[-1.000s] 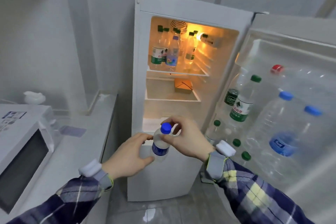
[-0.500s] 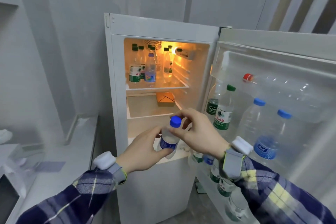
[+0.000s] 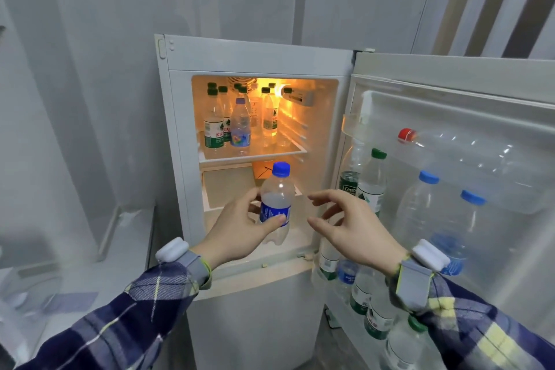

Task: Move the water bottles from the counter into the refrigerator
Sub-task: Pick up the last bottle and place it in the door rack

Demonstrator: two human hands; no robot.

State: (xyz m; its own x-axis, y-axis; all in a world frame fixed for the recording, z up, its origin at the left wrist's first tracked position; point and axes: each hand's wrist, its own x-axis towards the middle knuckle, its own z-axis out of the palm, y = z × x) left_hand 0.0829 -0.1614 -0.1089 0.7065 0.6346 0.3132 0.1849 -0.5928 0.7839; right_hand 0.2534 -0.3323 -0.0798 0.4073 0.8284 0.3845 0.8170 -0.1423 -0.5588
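1. Change: right hand (image 3: 354, 228) has let go of the small clear plastic water bottle w/ blue cap and blue label (image 3: 275, 207). It now hovers just right of it, fingers apart and loosely curved, holding nothing.
2. Left hand (image 3: 240, 228) alone grips the bottle round its label, thumb in front, fingers behind.
3. Bottle is upright, at the mouth of the open white refrigerator (image 3: 255, 57), below its lit top shelf of bottles (image 3: 252, 153).
4. Meaning: handover done; prob. only setting it inside remains.
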